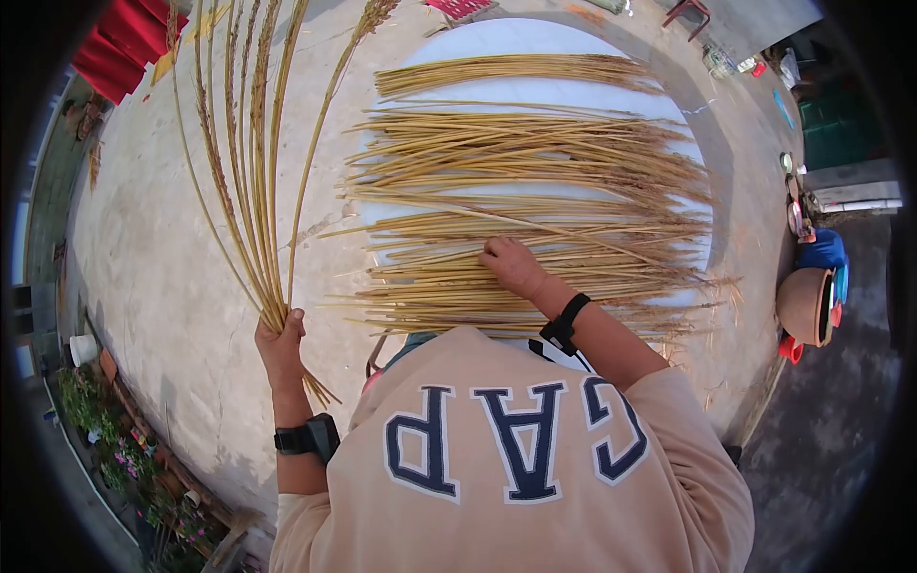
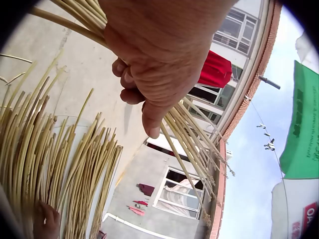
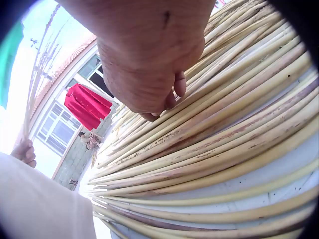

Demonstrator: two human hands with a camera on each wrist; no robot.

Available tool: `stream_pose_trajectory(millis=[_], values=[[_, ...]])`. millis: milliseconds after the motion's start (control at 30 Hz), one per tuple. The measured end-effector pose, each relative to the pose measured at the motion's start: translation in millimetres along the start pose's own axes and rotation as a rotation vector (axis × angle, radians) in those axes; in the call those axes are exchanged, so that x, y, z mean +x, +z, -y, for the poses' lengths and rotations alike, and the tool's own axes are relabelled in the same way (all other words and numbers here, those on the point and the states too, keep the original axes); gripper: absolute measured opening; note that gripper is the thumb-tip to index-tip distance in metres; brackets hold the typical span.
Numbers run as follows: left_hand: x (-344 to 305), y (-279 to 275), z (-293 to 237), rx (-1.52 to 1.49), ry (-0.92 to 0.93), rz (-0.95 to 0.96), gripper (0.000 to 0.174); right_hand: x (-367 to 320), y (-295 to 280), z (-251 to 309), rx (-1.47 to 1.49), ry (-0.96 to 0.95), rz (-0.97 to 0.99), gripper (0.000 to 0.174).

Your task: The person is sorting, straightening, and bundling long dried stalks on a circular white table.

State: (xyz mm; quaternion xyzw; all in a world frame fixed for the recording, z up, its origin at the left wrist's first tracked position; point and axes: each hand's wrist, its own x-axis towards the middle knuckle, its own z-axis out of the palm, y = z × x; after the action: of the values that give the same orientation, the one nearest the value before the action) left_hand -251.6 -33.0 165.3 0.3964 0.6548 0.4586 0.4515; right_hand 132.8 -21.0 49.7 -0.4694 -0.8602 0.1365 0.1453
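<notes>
My left hand (image 1: pixel 280 346) grips a small bundle of long dry stalks (image 1: pixel 256 229) near their lower ends. The bundle stands upright at the left and fans out toward feathery seed heads at the top. Many more yellow stalks (image 1: pixel 535 143) lie crosswise in rough rows on a round white table (image 1: pixel 535 38). Over the nearest rows, my right hand (image 1: pixel 516 267) has its fingers curled down onto the stalks. In the right wrist view its fingertips (image 3: pixel 179 84) pinch at a stalk (image 3: pixel 209 102) among the others; the thumb is mostly hidden behind the hand.
Pale concrete floor (image 1: pixel 181 363) surrounds the table. Flowering plants (image 1: pixel 129 468) line the left edge. At the right stand a clay pot (image 1: pixel 804 306) and a blue container (image 1: pixel 823 250). Red cloth (image 1: pixel 119 48) hangs at the upper left.
</notes>
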Motion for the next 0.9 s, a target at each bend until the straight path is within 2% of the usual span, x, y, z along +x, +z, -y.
stream_pose_trajectory(millis=[100, 167, 300, 367, 400, 467, 567, 700, 800, 900], values=[[-0.6, 3.4, 0.9, -0.012, -0.001, 0.0, 0.017, 5.5, -1.6, 1.6, 0.009, 0.022, 0.06, 0.02], [-2.1, 4.4, 0.5, -0.009, -0.004, 0.007, 0.018, 13.7, 0.7, 2.8, 0.03, 0.139, 0.023, 0.019], [-4.1, 6.9, 2.7, 0.003, -0.003, 0.006, 0.018, 27.3, 8.5, 5.8, 0.035, 0.181, -0.004, 0.019], [-4.6, 6.3, 3.3, -0.004, 0.014, 0.01, 0.018, 34.3, 12.3, 8.4, -0.022, 0.315, 0.112, 0.019], [-6.0, 7.3, 3.4, -0.01, 0.007, 0.005, 0.018, 35.5, 15.3, 5.8, -0.02, 0.309, 0.112, 0.019], [-6.8, 4.3, 4.1, -0.004, -0.009, 0.011, 0.019, 37.0, 18.7, 1.4, -0.157, 0.163, -0.027, 0.019], [-9.2, 3.6, 4.5, 0.004, -0.026, 0.003, 0.019, 36.4, 19.3, 3.7, -0.221, 0.118, -0.058, 0.017], [-9.1, 3.0, 8.1, -0.009, -0.041, 0.014, 0.019, 37.7, 20.1, 8.9, -0.264, 0.233, -0.051, 0.017], [-9.3, 3.7, 8.5, -0.029, -0.044, 0.014, 0.019, 37.9, 21.5, 9.0, -0.194, 0.168, -0.113, 0.017], [-8.4, 2.5, 12.1, 0.012, 0.013, 0.013, 0.015, 37.9, 24.7, 9.0, -0.157, 0.08, -0.041, 0.02]])
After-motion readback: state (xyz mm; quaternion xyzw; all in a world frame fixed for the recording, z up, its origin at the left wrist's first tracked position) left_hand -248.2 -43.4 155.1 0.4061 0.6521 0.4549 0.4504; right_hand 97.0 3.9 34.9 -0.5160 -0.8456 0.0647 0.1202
